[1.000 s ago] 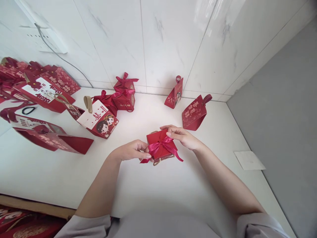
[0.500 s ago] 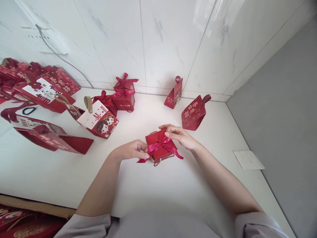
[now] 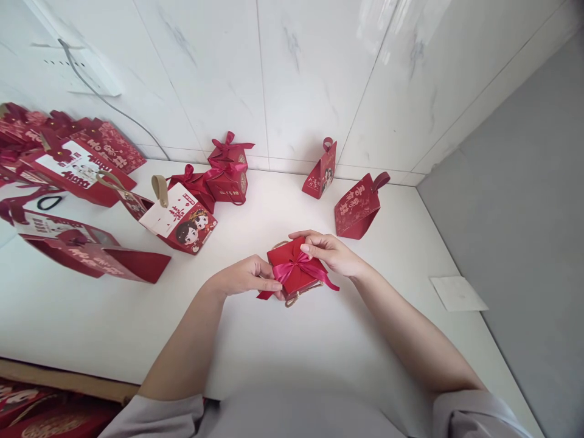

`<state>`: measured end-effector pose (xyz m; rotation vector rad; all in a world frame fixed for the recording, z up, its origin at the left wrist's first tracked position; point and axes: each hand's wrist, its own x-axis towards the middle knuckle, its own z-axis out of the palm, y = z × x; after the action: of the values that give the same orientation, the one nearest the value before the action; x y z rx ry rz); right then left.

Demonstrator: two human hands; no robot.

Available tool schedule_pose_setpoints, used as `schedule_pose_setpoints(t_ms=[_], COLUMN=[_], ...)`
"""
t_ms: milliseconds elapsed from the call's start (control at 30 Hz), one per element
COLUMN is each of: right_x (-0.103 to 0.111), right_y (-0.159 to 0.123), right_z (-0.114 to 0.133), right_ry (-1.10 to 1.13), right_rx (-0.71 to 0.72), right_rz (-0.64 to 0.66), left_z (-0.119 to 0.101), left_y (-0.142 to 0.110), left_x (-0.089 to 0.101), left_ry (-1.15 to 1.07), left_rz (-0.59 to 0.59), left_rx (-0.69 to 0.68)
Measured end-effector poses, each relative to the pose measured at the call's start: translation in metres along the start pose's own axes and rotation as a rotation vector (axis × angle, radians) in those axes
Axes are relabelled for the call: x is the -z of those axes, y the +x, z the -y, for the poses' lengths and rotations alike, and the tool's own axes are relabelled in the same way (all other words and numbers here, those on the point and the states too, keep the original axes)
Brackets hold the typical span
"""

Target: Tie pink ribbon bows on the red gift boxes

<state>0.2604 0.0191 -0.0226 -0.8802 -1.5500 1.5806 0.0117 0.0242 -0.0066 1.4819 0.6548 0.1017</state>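
Observation:
A red gift box (image 3: pixel 297 281) is held above the white tabletop between both hands. Across its top runs a pink-red ribbon (image 3: pixel 292 266) tied in a bow, its tails hanging to either side. My left hand (image 3: pixel 249 277) grips the box's left side, thumb on the near left corner by a ribbon tail. On the far right side, my right hand (image 3: pixel 326 250) curls its fingers over the back edge, thumb on top near the bow. Twisted cord handles (image 3: pixel 292 301) show at the near edge. The box's underside is hidden.
Ribboned red boxes (image 3: pixel 228 182) stand by the tiled wall. To the left are a white-and-red box (image 3: pixel 187 222) and several red gift boxes (image 3: pixel 86 167). Two red triangular boxes (image 3: pixel 358 207) stand at the back right. A white socket plate (image 3: pixel 458 293) lies at the right edge.
My left thumb has shifted slightly right onto the box's corner, and the left ribbon tail has moved with it. My right hand stays on the far right edge.

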Motion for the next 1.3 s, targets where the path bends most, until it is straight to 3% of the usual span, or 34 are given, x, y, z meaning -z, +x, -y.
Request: schedule_pose_setpoints(t_ms=[433,633,1033,1167,1233,1300], right_x=[-0.003,-0.004,-0.007,-0.006,-0.001,0.007], right_y=[0.002,0.000,-0.002,-0.003,-0.005,-0.008], right_z=[-0.003,0.003,0.008,0.010,0.015,0.022], right_ry=[-0.023,-0.059,0.053,0.020,-0.042,-0.111], right_rx=[0.000,0.013,0.118,0.095,0.075,0.079], right_rz=[-0.033,-0.068,-0.109,-0.096,-0.095,-0.134], left_z=[0.000,-0.003,-0.006,-0.005,-0.006,-0.009], left_y=[0.002,-0.002,0.000,-0.005,-0.011,-0.017], left_x=[0.001,0.001,-0.005,0.000,0.004,0.006], left_ry=[-0.055,0.025,0.067,0.155,0.220,0.274], left_rz=[0.025,-0.019,0.013,0.011,-0.066,-0.258], left_rx=[0.034,0.052,0.100,0.081,0.044,0.006])
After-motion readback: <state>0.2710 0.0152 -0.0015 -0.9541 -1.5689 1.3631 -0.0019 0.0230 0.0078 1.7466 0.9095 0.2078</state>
